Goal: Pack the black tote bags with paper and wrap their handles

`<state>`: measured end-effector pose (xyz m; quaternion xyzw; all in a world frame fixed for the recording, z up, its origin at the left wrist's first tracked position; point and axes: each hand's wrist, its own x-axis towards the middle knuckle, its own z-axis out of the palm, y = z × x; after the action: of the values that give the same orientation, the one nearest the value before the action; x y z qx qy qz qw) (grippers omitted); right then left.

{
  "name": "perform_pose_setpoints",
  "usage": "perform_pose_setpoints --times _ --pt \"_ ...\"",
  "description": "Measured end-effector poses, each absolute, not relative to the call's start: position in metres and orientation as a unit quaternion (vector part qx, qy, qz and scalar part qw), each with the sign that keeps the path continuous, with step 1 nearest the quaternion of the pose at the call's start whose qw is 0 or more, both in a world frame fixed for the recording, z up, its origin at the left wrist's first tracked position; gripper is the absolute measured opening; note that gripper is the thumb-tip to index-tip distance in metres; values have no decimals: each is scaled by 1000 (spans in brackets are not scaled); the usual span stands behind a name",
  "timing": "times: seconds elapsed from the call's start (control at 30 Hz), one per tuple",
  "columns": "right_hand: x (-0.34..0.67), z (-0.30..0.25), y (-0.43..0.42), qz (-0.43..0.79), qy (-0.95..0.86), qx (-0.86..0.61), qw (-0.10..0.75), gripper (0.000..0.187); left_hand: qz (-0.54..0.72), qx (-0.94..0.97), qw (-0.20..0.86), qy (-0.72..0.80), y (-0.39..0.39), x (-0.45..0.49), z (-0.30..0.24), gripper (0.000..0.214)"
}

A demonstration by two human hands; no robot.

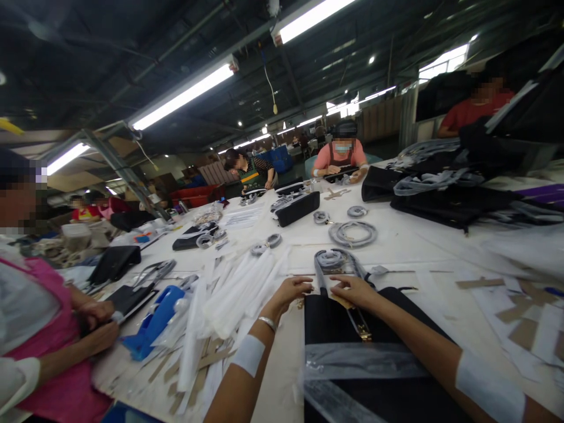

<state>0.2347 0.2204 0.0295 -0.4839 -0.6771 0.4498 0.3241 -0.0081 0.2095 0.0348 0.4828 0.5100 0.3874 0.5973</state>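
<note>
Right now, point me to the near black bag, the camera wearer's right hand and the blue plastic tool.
Near black bag (388,395): head view, black panel below the wrapped band.
Right hand (355,292): head view, back of the hand.
Blue plastic tool (159,312): head view, middle of its body.

The white table (284,358) carried a black bag (374,396) at lower centre, white strips (238,288) left of centre, brown card pieces (524,308) at right.
</note>
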Motion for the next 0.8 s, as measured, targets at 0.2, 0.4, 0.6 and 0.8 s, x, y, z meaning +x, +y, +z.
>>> perform_pose_setpoints --times 0.2,0.4,0.6,0.8 --pt "234 36 204 560 -612 -420 367 46 455 441 631 447 180 -19 53 46" --pt "230 52 189 671 -559 -302 382 53 491 406 658 401 176 -2 56 57" --pt "229 54 189 590 -640 -299 392 45 479 431 655 395 182 9 61 79" --pt "222 42 193 617 -626 -263 397 65 473 454 633 411 183 10 56 77"
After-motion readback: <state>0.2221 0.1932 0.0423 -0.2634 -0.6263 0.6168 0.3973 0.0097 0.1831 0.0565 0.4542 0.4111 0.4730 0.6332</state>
